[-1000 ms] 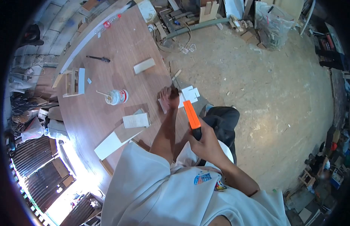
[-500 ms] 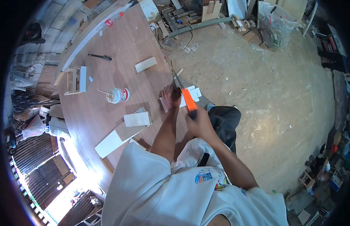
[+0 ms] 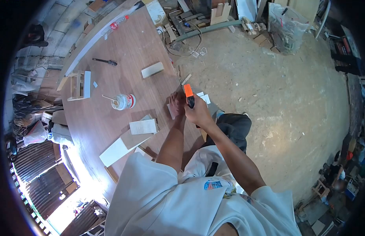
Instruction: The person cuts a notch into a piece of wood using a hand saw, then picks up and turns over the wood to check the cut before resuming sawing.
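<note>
My right hand (image 3: 198, 113) is closed round the black grip of a tool with an orange section (image 3: 188, 90), which looks like a hand saw. Its thin blade is mostly hidden at the table edge. Close beside it, my left hand (image 3: 177, 101) presses down on a white board (image 3: 171, 111) at the edge of the brown table (image 3: 151, 43). Part of that board, with cut notches (image 3: 205, 98), sticks out past the edge behind my right hand. My left fingers are partly hidden and dark in shadow.
On the table are a white block (image 3: 152, 70), an open jar with a stick (image 3: 124, 101), a black pen-like tool (image 3: 105, 61), a small wooden frame (image 3: 81, 85) and stacked white boards (image 3: 144, 126). A plastic bottle (image 3: 114, 25) lies farther off. Wood scraps (image 3: 186, 79) are on the floor.
My right hand has moved forward and left with the saw, closer to my left hand. The orange section now sits higher and nearer the table edge. My left hand stays put.
</note>
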Available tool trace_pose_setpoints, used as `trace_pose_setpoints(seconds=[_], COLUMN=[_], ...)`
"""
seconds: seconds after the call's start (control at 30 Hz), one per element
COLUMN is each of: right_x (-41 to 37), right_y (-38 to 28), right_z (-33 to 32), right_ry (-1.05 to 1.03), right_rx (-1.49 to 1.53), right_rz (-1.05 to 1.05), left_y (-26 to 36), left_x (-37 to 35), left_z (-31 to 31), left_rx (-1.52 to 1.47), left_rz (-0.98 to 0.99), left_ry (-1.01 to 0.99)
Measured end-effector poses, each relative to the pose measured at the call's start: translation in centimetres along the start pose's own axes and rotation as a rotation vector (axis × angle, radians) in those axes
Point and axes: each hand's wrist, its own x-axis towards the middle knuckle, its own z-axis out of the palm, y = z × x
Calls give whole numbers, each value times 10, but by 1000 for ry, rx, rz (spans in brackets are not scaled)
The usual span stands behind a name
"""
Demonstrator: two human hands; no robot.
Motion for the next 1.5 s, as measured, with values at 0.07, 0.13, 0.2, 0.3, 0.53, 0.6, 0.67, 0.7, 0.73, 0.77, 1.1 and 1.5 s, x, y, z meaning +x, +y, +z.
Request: trace_pose_setpoints(seconds=[0.07, 0.13, 0.2, 0.3, 0.53, 0.6, 0.67, 0.7, 0.73, 0.77, 1.1, 1.5], right_x=[-19, -71, -107, -86, -48, -99, -98, -100, -76, -44, -98, -101], right_y=[-14, -49, -83, -38, -28, -73, -53, -36, -11, 7, -45, -42], right_z=[-9, -34, -59, -44, -17, -49, -49, -43, -27, -11, -43, -41], right_ry=[-109, -87, -82, -23, -68, -44, -21, -3, -9, -3, -34, -13], right_rx=[88, 154, 239, 131, 94, 201, 142, 84, 54, 45, 173, 118], right_rz=[213, -13, 76, 31, 59, 31, -39, -100, 76, 21, -10, -57], left_y=[17, 22, 1, 8, -15, -4, 8, 15, 19, 10, 3, 13], left_x=[-6, 10, -10, -2, -18, -18, 2, 7, 2, -7, -7, 0], left_z=[-21, -14, 8, -2, 18, 11, 3, -6, -15, -7, 12, -6], left_rx=[17, 29, -92, 22, -30, -22, -20, 8, 39, 38, 33, -13], left_rz=[-70, -151, -61, -185, -102, -154, -181, -160, -140, -134, -204, -203], left_ry=[-82, -112, 80, -262, -203, -190, -149, -179, -219, -219, -191, -183])
